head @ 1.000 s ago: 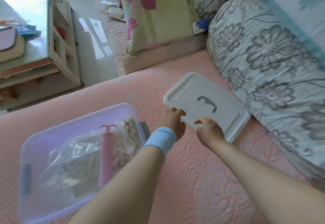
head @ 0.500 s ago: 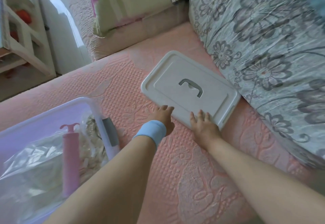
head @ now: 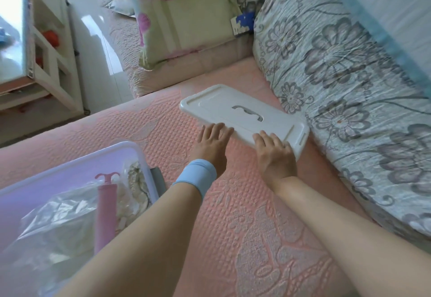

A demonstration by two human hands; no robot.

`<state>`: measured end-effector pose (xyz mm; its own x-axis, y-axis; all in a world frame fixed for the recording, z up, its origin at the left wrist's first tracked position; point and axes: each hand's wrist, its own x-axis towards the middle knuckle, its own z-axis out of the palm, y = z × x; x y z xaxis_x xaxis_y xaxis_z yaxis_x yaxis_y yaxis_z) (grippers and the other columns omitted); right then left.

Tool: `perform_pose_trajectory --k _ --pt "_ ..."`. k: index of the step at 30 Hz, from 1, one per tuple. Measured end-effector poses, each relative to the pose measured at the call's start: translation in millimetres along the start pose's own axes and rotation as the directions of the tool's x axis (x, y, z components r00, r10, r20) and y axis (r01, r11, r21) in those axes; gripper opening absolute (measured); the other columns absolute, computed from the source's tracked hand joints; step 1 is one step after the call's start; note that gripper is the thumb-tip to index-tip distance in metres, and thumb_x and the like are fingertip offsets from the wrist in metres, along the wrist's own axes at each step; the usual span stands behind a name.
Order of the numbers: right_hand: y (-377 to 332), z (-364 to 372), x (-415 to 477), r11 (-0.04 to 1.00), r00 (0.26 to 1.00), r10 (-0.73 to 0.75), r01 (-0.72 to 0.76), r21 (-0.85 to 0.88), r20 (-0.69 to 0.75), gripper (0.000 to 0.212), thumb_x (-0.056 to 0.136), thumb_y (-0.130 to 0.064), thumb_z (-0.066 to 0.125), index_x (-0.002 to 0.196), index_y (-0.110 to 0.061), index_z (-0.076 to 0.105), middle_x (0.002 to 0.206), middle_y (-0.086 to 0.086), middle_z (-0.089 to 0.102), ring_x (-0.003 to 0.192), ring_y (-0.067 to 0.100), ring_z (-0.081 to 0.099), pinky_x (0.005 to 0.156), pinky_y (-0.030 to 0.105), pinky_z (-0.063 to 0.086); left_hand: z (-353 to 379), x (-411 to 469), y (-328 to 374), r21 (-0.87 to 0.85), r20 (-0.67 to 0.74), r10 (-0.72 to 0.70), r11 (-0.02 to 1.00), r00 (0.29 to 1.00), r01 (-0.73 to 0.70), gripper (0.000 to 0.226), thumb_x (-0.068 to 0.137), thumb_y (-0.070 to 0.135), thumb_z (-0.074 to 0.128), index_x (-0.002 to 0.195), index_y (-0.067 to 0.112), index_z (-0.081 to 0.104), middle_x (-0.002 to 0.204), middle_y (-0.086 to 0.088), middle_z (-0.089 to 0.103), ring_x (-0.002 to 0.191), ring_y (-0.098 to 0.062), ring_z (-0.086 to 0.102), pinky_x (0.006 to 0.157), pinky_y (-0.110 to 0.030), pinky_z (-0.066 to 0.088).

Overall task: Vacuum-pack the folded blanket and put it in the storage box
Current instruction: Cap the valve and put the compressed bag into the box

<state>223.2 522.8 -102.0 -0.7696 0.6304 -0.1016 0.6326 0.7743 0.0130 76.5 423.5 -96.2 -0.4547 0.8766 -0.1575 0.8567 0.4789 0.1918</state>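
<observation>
In the storage box at the left, the bagged blanket already lies with the pink hand pump on top, so packing looks done and closing the box is what's left. The left hand, fingers straight, touches the near edge of the white lid, which lies on the pink quilted cover. The right hand lies over the lid's near corner; whether it grips I cannot tell. Half a second ago its fingertips only met that edge.
</observation>
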Motion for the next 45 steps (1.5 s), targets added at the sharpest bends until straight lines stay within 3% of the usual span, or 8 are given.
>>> perform_pose_trajectory --k 5,11,22,28,32,36,39,45 --pt "-28 -40 -4 0.99 0.93 -0.121 0.139 0.025 -0.348 0.04 0.095 -0.008 0.032 0.113 -0.004 0.068 0.11 0.014 0.071 0.109 0.036 0.067 0.086 0.059 0.053 -55 -6 -23 0.111 -0.193 0.082 0.992 0.978 -0.061 0.037 0.089 0.017 0.054 0.124 0.021 0.046 0.149 0.002 0.038 0.146 -0.02 0.019 0.12 -0.041 -0.009" --pt "-96 -70 -20 0.941 0.795 -0.299 0.337 -0.024 -0.528 0.04 0.099 -0.007 0.035 0.119 -0.005 0.069 0.122 0.013 0.069 0.117 0.036 0.065 0.089 0.064 0.052 -124 -65 -80 0.188 -0.192 0.031 0.982 0.981 0.006 0.04 0.082 0.033 0.055 0.122 0.028 0.059 0.126 0.008 0.062 0.113 -0.023 0.052 0.098 -0.036 0.031" --pt "-237 -81 -59 0.58 0.475 -0.756 0.805 -0.124 -0.45 0.04 0.091 -0.007 0.042 0.114 -0.014 0.074 0.122 0.005 0.071 0.112 0.025 0.069 0.088 0.053 0.057 -120 -230 -192 0.026 0.19 -0.34 0.94 0.921 0.341 0.089 0.072 0.089 0.015 0.144 0.041 0.032 0.162 0.006 0.009 0.149 -0.021 0.003 0.117 -0.055 0.0" --pt "-255 -66 -84 0.518 0.533 -0.845 0.835 0.183 -0.04 0.037 0.074 -0.012 0.064 0.111 -0.014 0.067 0.125 0.009 0.064 0.112 0.029 0.063 0.086 0.044 0.055 -76 -281 -226 -0.045 0.304 -0.456 0.87 0.836 0.491 0.067 0.093 0.065 0.03 0.152 0.04 0.009 0.163 0.005 -0.002 0.149 -0.017 -0.001 0.12 -0.045 0.011" --pt "-268 -68 -80 0.611 0.637 -0.77 0.753 0.244 -0.034 0.037 0.081 -0.021 0.06 0.117 -0.013 0.067 0.117 0.006 0.066 0.107 0.027 0.061 0.087 0.042 0.051 -58 -297 -226 -0.027 0.288 -0.439 0.885 0.851 0.465 0.07 0.092 0.061 0.038 0.152 0.038 0.01 0.163 0.003 -0.007 0.149 -0.017 -0.002 0.12 -0.039 0.014" --pt "-282 -55 -79 0.885 0.879 -0.453 0.424 0.191 0.148 0.059 0.096 -0.036 0.049 0.152 -0.026 0.033 0.162 0.008 0.021 0.15 0.026 0.018 0.119 0.053 0.016 -53 -305 -216 -0.033 0.208 -0.452 0.883 0.867 0.468 0.067 0.088 0.063 0.041 0.149 0.04 0.023 0.162 0.004 0.007 0.147 -0.019 0.007 0.114 -0.04 0.022" --pt "-282 -47 -83 0.939 0.905 -0.307 0.237 0.25 0.294 0.065 0.099 -0.046 0.043 0.157 -0.035 0.016 0.167 0.005 -0.003 0.153 0.023 -0.005 0.119 0.057 0.012 -53 -309 -218 -0.052 0.136 -0.417 0.903 0.899 0.427 0.057 0.088 0.058 0.045 0.141 0.038 0.038 0.151 0.005 0.032 0.137 -0.02 0.025 0.107 -0.035 0.03" --pt "-265 -41 -106 0.916 0.927 -0.344 0.296 0.272 0.15 0.049 0.092 -0.03 0.053 0.14 -0.032 0.051 0.157 0.009 0.03 0.147 0.027 0.023 0.112 0.049 0.031 -55 -300 -214 0.012 0.104 -0.408 0.912 0.907 0.409 0.042 0.094 0.049 0.041 0.133 0.033 0.045 0.122 0.006 0.058 0.118 -0.02 0.047 0.098 -0.033 0.032"
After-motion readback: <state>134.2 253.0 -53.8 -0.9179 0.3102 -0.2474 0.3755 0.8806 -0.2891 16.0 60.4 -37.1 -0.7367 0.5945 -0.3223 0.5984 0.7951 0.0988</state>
